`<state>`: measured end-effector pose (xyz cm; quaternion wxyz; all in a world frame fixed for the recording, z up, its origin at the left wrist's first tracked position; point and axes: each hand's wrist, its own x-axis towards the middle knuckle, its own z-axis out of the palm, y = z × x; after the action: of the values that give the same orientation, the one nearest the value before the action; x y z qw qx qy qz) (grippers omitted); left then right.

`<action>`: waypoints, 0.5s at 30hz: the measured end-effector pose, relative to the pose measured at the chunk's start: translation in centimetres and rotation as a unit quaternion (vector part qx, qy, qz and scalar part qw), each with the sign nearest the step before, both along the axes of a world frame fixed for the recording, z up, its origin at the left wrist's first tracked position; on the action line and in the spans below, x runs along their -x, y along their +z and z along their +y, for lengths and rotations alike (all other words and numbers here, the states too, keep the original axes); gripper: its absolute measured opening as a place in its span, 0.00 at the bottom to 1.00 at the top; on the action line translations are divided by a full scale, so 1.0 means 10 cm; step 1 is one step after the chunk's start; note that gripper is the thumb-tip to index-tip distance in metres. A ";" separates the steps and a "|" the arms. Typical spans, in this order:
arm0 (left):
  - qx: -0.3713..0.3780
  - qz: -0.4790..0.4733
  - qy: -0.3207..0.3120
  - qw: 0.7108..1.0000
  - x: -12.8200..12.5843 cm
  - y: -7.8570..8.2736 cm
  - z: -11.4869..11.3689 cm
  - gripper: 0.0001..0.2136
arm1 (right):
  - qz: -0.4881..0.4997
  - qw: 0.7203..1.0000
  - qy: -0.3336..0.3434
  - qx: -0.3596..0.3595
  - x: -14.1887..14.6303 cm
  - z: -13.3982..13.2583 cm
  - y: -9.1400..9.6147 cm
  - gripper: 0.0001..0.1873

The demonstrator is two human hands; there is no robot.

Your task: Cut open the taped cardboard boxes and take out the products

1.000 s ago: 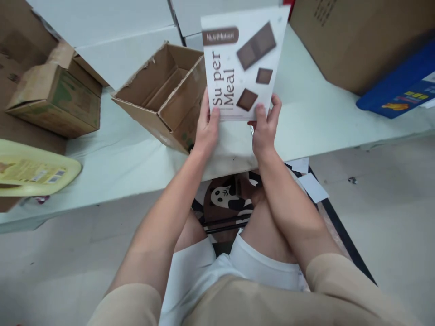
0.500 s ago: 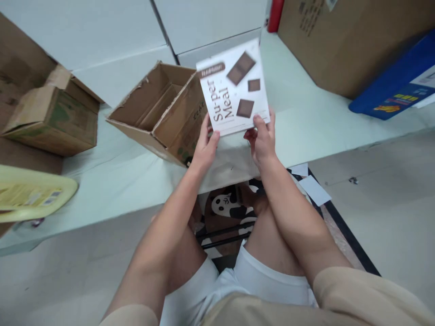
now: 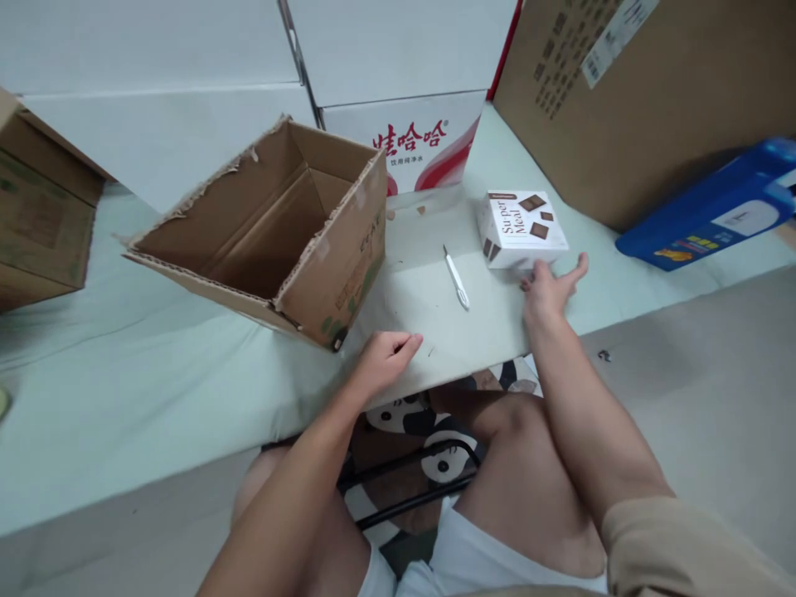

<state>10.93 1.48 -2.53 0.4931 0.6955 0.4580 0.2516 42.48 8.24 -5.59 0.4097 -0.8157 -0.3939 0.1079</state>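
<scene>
Blue bottle (image 3: 702, 215) beside large brown carton (image 3: 647, 108), white carton (image 3: 351, 124) with red lettering, green-printed box (image 3: 46, 220) at far left

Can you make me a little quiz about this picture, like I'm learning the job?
1. Which hand is nearer the white Su-per Meal box?
2. True or false: the white tool lies inside the open carton.
3. What colour is the bottle at the far right? A red, B blue, C yellow.

Key:
1. The right hand.
2. False: it lies between the carton and the box.
3. B.
</scene>
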 end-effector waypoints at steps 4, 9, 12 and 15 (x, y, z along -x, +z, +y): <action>-0.020 0.058 -0.013 0.998 0.12 0.01 0.05 0.23 | -0.003 0.999 -0.036 -0.012 0.16 -0.17 0.05 0.46; -0.043 0.168 -0.005 0.985 0.19 0.04 0.07 0.22 | -0.096 0.987 0.019 0.130 0.40 0.03 0.15 0.46; -0.044 0.187 -0.038 0.981 0.19 0.08 0.04 0.21 | -0.152 0.971 0.021 0.184 0.40 0.37 0.24 0.47; -0.038 0.206 -0.071 0.975 0.21 0.12 0.01 0.20 | -0.182 0.963 0.026 0.195 0.29 0.77 0.31 0.47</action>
<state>8.83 1.60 -1.32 0.3783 0.7813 0.4892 0.0846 39.57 15.91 -2.50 0.1607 -0.8753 -0.4541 0.0425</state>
